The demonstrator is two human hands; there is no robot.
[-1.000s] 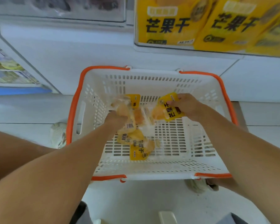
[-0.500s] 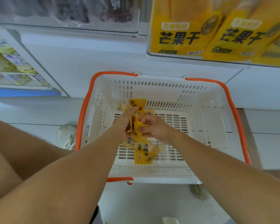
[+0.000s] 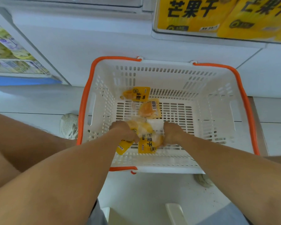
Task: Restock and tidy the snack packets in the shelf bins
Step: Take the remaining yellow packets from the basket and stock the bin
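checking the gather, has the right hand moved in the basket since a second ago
Yes. The right hand was up near the basket's right side, holding one packet; now it is lower, nearer the near wall, beside the left hand on the packets.

My left hand [image 3: 124,131] and right hand [image 3: 172,133] cover most of the packets [image 3: 147,137] between them, so I can't count those or see how my fingers lie. The mango bags [image 3: 217,15] in the shelf bin above are cut off by the top edge. The far-left shelf goods [image 3: 8,51] are blurred beyond reading.
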